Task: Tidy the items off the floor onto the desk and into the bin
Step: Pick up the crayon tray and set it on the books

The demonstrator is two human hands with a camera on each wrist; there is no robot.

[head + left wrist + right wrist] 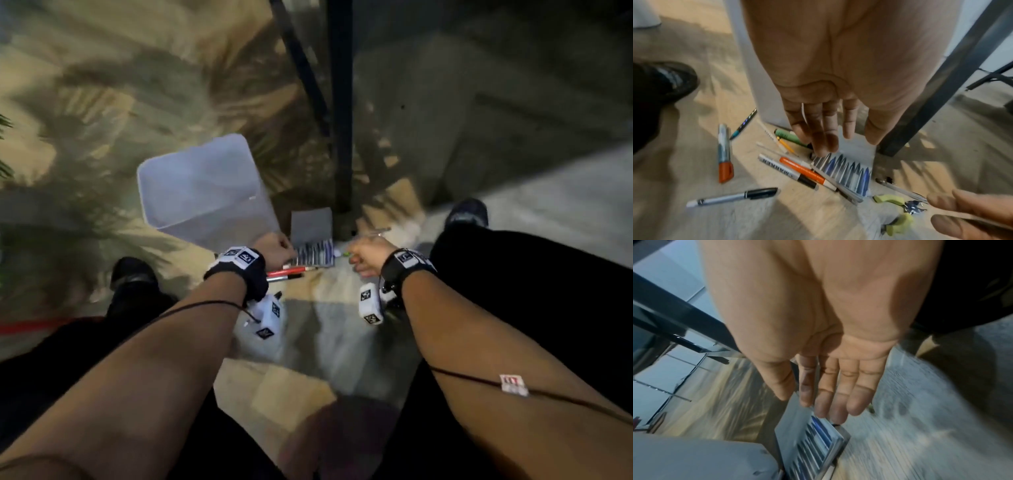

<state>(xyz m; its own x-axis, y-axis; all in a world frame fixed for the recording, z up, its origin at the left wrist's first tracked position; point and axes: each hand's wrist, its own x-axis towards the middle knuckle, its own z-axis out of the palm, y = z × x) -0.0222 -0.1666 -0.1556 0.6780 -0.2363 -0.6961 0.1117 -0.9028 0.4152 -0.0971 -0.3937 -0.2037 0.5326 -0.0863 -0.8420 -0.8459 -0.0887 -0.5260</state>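
From the head, both hands reach down to the pen box [313,248] lying on the floor beside the bin [205,192], while the left wrist shows the left hand [830,91] with straight fingers over scattered markers [789,172], and the right wrist shows the right hand [830,340] likewise straight-fingered, holding nothing.

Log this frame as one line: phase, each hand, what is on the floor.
phase: reaching | left hand: open, fingers at pen pack | right hand: open, above pack | floor: markers, pens, green-handled cutters | bin: upright beside pack
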